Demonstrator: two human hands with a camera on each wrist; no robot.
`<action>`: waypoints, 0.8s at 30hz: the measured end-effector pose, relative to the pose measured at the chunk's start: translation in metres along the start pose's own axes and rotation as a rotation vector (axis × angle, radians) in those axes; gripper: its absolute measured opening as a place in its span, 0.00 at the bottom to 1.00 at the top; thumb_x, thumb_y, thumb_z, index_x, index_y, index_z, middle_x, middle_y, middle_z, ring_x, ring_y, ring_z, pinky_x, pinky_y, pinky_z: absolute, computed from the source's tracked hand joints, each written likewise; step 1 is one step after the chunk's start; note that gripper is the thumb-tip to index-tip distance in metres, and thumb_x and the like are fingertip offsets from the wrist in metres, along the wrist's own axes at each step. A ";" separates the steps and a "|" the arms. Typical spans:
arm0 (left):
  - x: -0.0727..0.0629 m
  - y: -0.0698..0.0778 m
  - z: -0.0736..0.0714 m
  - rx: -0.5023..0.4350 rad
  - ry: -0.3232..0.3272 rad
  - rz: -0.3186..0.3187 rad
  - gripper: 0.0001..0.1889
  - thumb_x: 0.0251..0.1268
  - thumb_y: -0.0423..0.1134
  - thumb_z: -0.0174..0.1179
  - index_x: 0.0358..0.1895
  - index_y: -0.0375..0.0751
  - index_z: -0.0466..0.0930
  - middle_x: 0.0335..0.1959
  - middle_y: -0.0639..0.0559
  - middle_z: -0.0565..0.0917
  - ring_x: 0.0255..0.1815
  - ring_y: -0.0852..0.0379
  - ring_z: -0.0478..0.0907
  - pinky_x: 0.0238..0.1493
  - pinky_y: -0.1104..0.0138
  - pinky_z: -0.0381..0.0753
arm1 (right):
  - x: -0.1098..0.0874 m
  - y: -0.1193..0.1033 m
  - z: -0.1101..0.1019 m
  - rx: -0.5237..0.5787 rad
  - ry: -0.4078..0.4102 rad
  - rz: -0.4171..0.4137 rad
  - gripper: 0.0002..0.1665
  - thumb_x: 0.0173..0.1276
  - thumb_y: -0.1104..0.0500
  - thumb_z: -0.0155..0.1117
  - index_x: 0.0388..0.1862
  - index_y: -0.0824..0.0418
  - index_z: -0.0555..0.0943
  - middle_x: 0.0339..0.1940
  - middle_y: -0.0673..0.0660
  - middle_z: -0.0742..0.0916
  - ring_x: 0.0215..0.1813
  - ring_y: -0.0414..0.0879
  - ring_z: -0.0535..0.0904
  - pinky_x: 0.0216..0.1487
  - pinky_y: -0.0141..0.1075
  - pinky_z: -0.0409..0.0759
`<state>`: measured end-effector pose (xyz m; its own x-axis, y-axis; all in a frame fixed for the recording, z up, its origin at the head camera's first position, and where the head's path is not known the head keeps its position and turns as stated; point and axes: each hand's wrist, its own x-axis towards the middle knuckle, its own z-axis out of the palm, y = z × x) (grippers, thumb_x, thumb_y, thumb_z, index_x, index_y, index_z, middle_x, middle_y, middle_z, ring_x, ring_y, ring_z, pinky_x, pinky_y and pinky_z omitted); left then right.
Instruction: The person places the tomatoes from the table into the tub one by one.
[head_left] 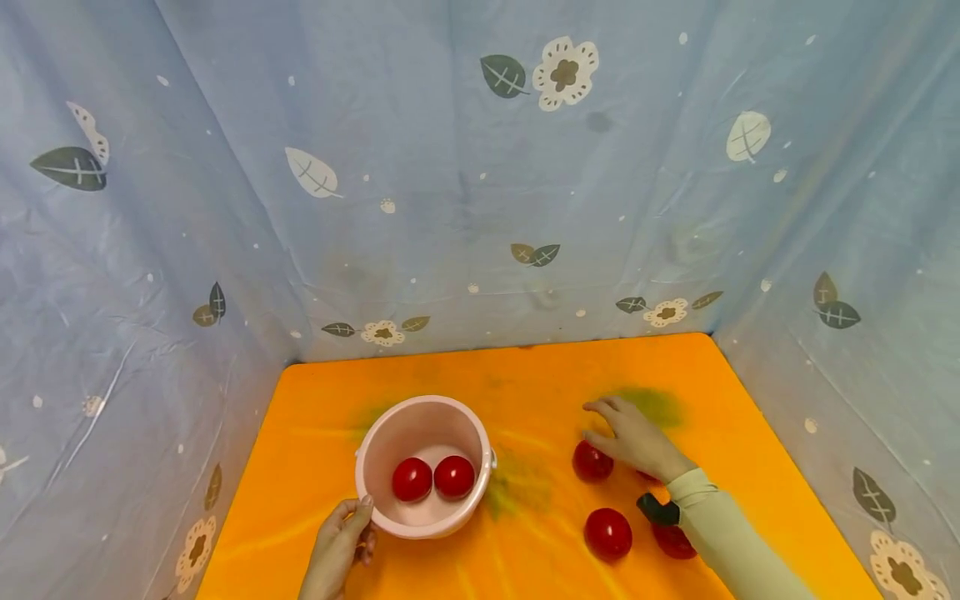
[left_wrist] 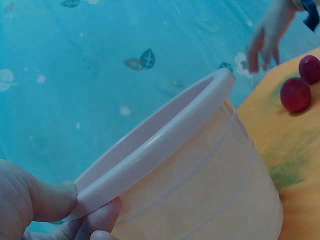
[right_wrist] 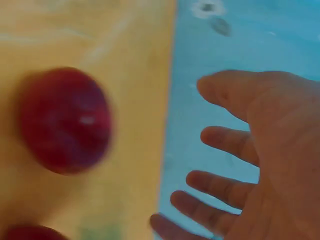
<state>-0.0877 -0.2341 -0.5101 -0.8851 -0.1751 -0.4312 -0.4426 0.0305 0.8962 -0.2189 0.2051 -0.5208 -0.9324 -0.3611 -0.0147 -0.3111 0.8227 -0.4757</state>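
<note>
A pale pink bucket (head_left: 423, 531) stands upright on the orange cloth, and two glossy red balls (head_left: 412, 480) lie on its bottom. My left hand (head_left: 339, 543) pinches the near left part of the rim; in the left wrist view the thumb lies over the rim (left_wrist: 150, 145) with fingers under it. To the right, my right hand (head_left: 633, 435) hovers with spread fingers and holds nothing. Nearest to it is a red ball (head_left: 592, 463), overlapped by the thumb in the head view. The right wrist view shows the open palm (right_wrist: 285, 160) beside a blurred red ball (right_wrist: 65, 121).
Closer to me lie another red ball (head_left: 608, 534) and one partly under the right forearm (head_left: 675, 542). A further red bit (head_left: 648, 477) peeks out below the right hand. Blue patterned sheets (head_left: 465, 167) wall in the orange table (head_left: 525, 375) at the back and sides.
</note>
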 end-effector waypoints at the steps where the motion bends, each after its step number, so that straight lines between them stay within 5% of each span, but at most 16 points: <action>1: 0.000 0.001 0.000 -0.004 0.005 0.001 0.15 0.82 0.46 0.48 0.48 0.34 0.70 0.22 0.54 0.75 0.21 0.61 0.69 0.23 0.70 0.73 | -0.001 0.001 0.005 -0.006 -0.016 -0.003 0.33 0.72 0.45 0.66 0.69 0.61 0.74 0.68 0.69 0.76 0.66 0.68 0.73 0.63 0.62 0.76; 7: 0.002 0.005 0.001 -0.013 0.007 0.018 0.14 0.81 0.45 0.48 0.47 0.35 0.70 0.24 0.54 0.74 0.21 0.61 0.69 0.22 0.70 0.73 | -0.003 0.003 0.022 0.025 -0.113 0.042 0.38 0.68 0.47 0.71 0.72 0.60 0.71 0.70 0.71 0.72 0.67 0.70 0.70 0.58 0.62 0.80; 15: 0.000 0.007 -0.002 0.002 0.005 0.019 0.16 0.81 0.46 0.48 0.48 0.33 0.69 0.23 0.53 0.74 0.20 0.60 0.69 0.22 0.70 0.74 | -0.004 0.002 0.034 0.053 -0.179 0.120 0.39 0.62 0.48 0.76 0.69 0.58 0.74 0.64 0.64 0.78 0.60 0.60 0.77 0.53 0.60 0.83; 24: -0.008 -0.008 -0.005 -0.040 0.009 -0.011 0.14 0.79 0.47 0.51 0.44 0.36 0.72 0.19 0.53 0.75 0.18 0.59 0.69 0.20 0.70 0.72 | -0.019 0.000 0.048 0.123 -0.213 0.153 0.39 0.61 0.54 0.77 0.69 0.59 0.73 0.63 0.64 0.78 0.60 0.61 0.76 0.53 0.61 0.82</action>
<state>-0.0763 -0.2382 -0.5137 -0.8789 -0.1840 -0.4401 -0.4459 -0.0108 0.8950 -0.1926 0.1910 -0.5631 -0.9033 -0.3316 -0.2722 -0.1334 0.8201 -0.5565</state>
